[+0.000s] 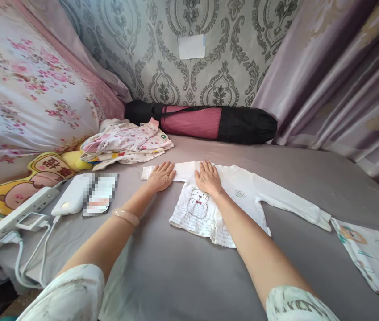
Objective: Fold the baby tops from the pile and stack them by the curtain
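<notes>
A small white long-sleeved baby shirt (243,200) lies spread on the grey sheet, with a bear print on its front and lines of lettering near the hem. My left hand (161,176) rests flat on the shirt's left sleeve, close to the cuff, fingers spread. On the upper chest by that sleeve's shoulder, my right hand (208,177) presses flat, fingers stretched out. Neither hand grips the cloth. The other sleeve reaches out to the right, its cuff touching or nearly touching a printed white cloth (373,254).
Folded baby clothes (129,142) are piled at the back left. Behind them lies a pink and black rolled bag (192,122). A phone (101,195), a white power bank (72,195), a power strip (18,223) with cables and a yellow cartoon cushion (38,178) are on the left.
</notes>
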Demonstrator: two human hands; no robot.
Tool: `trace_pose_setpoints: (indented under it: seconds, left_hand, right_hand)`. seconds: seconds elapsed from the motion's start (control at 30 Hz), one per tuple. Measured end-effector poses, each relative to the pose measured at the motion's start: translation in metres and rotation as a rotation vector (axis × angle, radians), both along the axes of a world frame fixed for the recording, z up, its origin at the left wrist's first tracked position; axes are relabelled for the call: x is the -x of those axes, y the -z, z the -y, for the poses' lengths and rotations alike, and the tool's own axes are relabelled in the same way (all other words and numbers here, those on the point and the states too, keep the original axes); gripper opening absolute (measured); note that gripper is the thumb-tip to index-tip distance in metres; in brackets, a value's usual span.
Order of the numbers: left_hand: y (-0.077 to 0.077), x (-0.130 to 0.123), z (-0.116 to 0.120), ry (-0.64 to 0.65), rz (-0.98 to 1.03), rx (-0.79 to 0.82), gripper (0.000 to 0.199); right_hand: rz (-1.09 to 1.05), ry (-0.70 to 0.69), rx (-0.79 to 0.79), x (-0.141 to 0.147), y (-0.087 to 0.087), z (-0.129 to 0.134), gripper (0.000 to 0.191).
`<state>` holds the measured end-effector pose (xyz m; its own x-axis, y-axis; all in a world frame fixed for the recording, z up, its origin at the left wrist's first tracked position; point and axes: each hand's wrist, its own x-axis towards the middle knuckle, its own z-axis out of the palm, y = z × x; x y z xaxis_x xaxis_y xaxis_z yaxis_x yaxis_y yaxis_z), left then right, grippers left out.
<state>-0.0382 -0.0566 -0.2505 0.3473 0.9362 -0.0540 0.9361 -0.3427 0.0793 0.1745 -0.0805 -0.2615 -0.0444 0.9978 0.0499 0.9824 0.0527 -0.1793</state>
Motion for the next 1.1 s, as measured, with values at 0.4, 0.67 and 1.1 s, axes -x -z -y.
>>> trace_pose_setpoints:
  seconds: [0.4, 0.67, 1.1]
  left_hand:
    - [-0.007, 0.012, -0.004, -0.061, -0.091, 0.06, 0.066]
    - [-0.013, -0.006, 0.028, 0.053, 0.044, -0.16, 0.058]
    - [0.008, -0.05, 0.05, 0.363, 0.105, -0.001, 0.059]
  right_hand:
    - [-0.067, -0.006, 0.032, 0.001, -0.003, -0.001, 0.064]
    - [-0.228, 0.056, 0.04, -0.06, -0.034, 0.022, 0.066]
    - [0.055, 0.16, 0.062, -0.125, 0.001, 0.055, 0.066]
